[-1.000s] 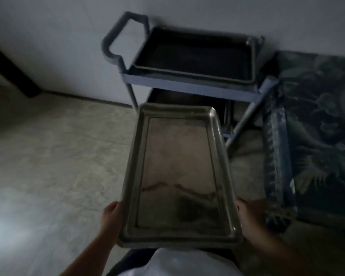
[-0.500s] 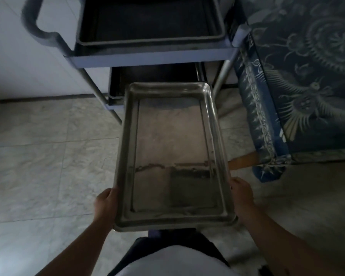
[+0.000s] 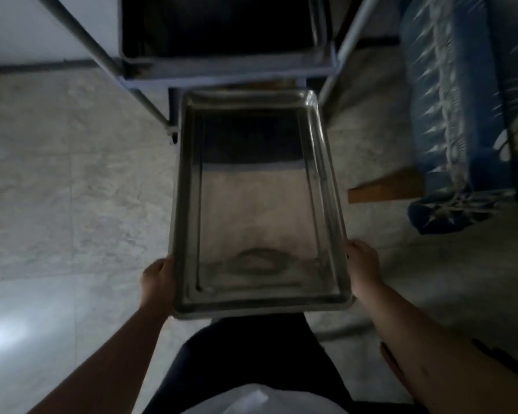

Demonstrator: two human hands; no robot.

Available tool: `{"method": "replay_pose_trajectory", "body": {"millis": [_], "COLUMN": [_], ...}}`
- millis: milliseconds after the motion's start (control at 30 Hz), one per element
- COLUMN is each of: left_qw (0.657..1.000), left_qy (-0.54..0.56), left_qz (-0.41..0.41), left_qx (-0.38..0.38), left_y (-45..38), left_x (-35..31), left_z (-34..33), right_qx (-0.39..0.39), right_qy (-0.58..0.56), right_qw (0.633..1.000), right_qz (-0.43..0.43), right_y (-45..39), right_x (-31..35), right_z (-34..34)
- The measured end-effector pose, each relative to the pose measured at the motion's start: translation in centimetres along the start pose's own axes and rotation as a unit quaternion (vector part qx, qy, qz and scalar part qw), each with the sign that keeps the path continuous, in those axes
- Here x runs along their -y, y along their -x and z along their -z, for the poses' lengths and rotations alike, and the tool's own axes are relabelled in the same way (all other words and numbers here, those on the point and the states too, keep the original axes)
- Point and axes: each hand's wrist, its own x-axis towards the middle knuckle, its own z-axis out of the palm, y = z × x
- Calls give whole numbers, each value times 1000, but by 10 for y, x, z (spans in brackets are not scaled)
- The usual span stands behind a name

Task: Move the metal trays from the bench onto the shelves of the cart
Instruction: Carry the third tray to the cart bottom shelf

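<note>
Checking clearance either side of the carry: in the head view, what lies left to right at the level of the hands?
Bare tiled floor → left hand gripping the tray's left rim → metal tray → right hand gripping its right rim → floor again. The blue patterned bench cover lies farther right, above hand level.

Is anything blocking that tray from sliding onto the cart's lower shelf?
Nothing visible does. The tray, held by the left hand and right hand, points its far end under the cart's middle shelf; the shelf below is hidden.
</note>
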Motion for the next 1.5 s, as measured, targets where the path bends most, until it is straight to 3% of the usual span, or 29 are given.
{"method": "replay_pose_trajectory", "body": {"millis": [500,667,1100,1500], "left_qw": [999,999,987,976], "left_qy": [4,16,56,16], "left_qz": [-32,-47,-150,-209], "left_qx": [3,18,-21,-61], "left_y": [-173,-256,-460,-544], "left_x": [-14,-8,-7,-32], "left_z": [-105,-153,-241,-268], "right_qx": [-11,-54,-59,-68], "right_qy": [-29,-44,-50,-40], "right_qw": [999,992,973,972], "right_qz": [40,102,216,221], "right_y": [-191,-257,-439,-508], "right_x": [-12,0,33,65], "right_z": [-99,-142,-271,-311]}}
